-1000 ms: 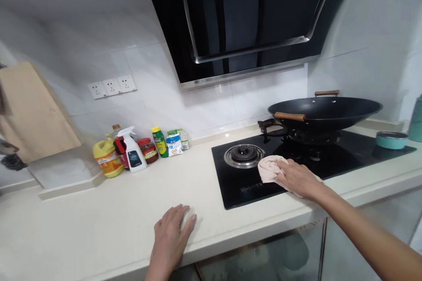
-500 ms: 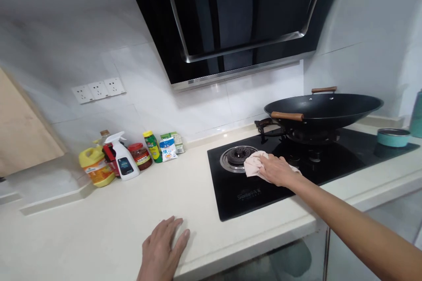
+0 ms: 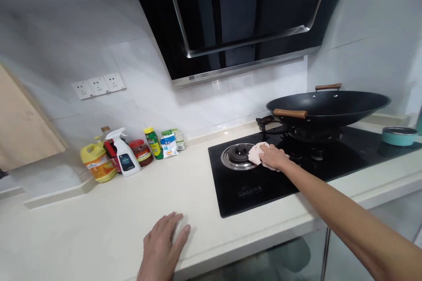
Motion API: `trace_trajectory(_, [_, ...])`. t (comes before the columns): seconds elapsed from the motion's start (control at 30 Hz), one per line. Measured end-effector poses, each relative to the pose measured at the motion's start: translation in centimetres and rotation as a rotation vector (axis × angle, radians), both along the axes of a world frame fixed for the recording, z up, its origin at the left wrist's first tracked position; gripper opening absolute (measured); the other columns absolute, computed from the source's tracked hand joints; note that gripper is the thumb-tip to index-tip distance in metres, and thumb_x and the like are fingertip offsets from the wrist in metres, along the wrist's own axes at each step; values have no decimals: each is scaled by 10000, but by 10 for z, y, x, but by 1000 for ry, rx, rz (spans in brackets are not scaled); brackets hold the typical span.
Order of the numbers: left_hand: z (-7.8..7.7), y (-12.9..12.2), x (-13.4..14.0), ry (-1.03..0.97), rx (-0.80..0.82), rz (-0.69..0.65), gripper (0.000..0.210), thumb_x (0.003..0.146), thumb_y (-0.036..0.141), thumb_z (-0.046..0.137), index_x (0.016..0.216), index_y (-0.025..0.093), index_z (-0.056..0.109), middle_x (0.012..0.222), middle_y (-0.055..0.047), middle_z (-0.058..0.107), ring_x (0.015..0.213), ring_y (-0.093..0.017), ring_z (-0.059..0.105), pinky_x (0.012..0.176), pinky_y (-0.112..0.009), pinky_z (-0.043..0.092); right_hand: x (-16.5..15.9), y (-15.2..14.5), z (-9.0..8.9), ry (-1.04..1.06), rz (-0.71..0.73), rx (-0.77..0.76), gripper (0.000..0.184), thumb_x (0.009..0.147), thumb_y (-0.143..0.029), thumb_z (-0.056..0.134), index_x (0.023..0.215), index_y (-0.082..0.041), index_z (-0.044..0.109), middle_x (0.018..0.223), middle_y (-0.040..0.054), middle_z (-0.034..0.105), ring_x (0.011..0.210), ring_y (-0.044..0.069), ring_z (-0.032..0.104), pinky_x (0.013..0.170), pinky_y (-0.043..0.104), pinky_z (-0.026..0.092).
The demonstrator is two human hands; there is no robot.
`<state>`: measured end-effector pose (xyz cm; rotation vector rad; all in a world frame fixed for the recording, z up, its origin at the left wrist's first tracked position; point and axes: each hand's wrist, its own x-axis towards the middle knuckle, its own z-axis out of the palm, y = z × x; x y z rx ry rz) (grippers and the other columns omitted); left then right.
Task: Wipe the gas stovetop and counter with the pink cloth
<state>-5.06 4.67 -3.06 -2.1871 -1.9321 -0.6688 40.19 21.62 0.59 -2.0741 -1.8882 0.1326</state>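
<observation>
My right hand [image 3: 274,157] is closed on a pale pink cloth [image 3: 257,153] and presses it on the black glass gas stove [image 3: 231,193]. The cloth lies against the right edge of the left burner [image 3: 240,154], over part of its metal ring. My left hand [image 3: 163,241] rests on the white countertop [image 3: 108,232], fingers spread and thumb apart, holding nothing. It is near the front edge, left of the stove.
A large black wok [image 3: 329,107] with wooden handles sits on the right burner. A teal round container [image 3: 399,137] stands at the stove's right. Along the wall are a spray bottle [image 3: 127,158], a yellow jug [image 3: 99,169], a red-lidded jar [image 3: 141,153] and packets. A range hood [image 3: 250,17] overhangs.
My right hand has slid the cloth a little away from me, toward the back of the stove along the burner's right side. My left hand stays in place. The view has shifted slightly.
</observation>
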Motion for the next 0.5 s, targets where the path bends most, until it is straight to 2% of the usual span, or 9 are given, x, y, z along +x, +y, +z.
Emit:
trace_trajectory(0.13, [3,-3,4,-20,-14,6,435,929,534,464,1223,292,675,1344,-60,643,1308,-288,529,1069,-490,397,-13,-24,2,-29,-18,51,533,928,-419,367,1386,-180,499,1293,218,544,1142,382,556,946,497,369])
trace_trajectory(0.3, [7,-6,8,-37,-28,3,415,930,487,475,1226,273,672,1354,-72,637,1320,-279,513,1072,-482,371,-28,-71,1,-85,70,108,488,926,-433,403,1332,-195,535,1258,171,573,1137,335,551,949,456,365])
trace_trajectory(0.5, [8,-8,9,-33,-28,3,410,940,475,474,1232,264,670,1352,-75,637,1324,-277,511,1073,-479,366,-23,-119,-13,-82,163,163,418,917,-410,412,1259,-226,564,1263,132,582,1108,288,562,941,415,371])
